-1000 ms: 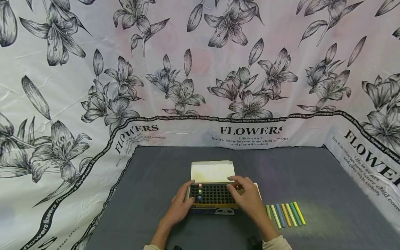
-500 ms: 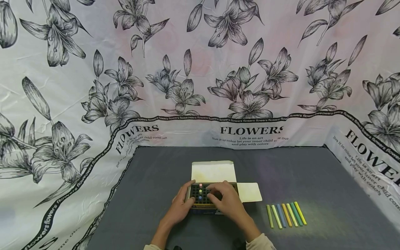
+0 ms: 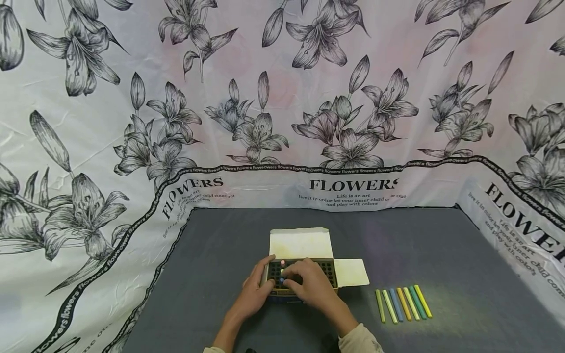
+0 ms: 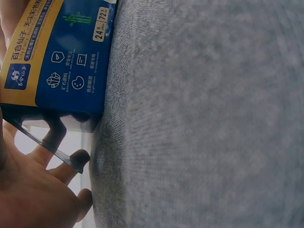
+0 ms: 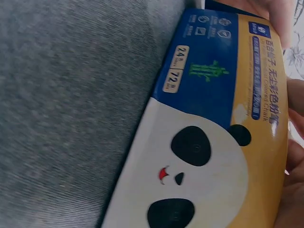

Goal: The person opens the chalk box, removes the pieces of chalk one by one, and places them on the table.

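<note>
A box of coloured chalk [image 3: 303,272] lies on the table with its lid back, showing a black grid of holes. My left hand [image 3: 252,289] grips its left end, thumb at the front corner. In the left wrist view, fingers [image 4: 40,190] of that hand spread beside a flap at the box's end. My right hand [image 3: 311,284] is over the grid, index finger and thumb curved, tips slightly apart. They are right beside a green chalk [image 3: 282,270] and a blue chalk [image 3: 282,280]. A pink chalk [image 3: 283,263] stands behind these in the same column.
Several chalk sticks [image 3: 403,304], yellow, green, blue and orange, lie in a row on the grey cloth [image 3: 229,235] right of the box. A white side flap [image 3: 351,272] sticks out rightward, and the open lid [image 3: 300,243] lies backward. Flower-printed fabric [image 3: 256,186] hangs behind.
My right hand has moved left across the box, from its right end to the column of chalks, and its thumb and index finger have drawn closer together. My left hand has stayed in place.
</note>
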Available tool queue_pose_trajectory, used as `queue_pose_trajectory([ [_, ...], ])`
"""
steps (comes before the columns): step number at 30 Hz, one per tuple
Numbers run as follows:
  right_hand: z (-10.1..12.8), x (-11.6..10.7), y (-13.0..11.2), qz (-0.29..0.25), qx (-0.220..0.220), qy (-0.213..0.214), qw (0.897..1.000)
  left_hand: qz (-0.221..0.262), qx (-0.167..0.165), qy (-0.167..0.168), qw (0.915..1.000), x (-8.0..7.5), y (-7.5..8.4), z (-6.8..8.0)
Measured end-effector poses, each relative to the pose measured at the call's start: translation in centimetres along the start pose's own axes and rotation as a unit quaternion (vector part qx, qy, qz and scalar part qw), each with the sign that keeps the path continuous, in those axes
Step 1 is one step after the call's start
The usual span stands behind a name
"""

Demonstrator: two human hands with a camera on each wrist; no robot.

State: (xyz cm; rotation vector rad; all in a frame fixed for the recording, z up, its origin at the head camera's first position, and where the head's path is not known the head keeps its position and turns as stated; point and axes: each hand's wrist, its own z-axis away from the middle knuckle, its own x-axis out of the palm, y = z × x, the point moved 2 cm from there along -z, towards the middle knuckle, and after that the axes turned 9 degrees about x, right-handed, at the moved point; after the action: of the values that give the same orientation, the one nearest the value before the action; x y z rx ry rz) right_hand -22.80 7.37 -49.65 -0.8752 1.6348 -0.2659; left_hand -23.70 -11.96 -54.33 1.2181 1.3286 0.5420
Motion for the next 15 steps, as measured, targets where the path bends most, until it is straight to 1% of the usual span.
queue_pose_trajectory([
  [5, -0.7, -0.3, -0.1, -0.016, 0.001, -0.052, 0.999, 0.009, -0.002, -0.001, 1.0000, -0.1, -0.1, 0.0],
  [9, -1.1, -0.3, 0.1, -0.021, 0.014, -0.086, 0.996, 0.017, -0.004, -0.002, 0.9999, -0.1, -0.2, -0.1],
  [12, -1.3, -0.3, 0.2, -0.023, 0.020, -0.101, 0.994, 0.015, -0.004, 0.001, 0.9999, 0.0, -0.2, -0.1],
  [15, -1.4, -0.3, 0.2, -0.024, 0.017, -0.104, 0.994, 0.013, -0.004, 0.002, 0.9999, 0.0, -0.2, -0.1],
])
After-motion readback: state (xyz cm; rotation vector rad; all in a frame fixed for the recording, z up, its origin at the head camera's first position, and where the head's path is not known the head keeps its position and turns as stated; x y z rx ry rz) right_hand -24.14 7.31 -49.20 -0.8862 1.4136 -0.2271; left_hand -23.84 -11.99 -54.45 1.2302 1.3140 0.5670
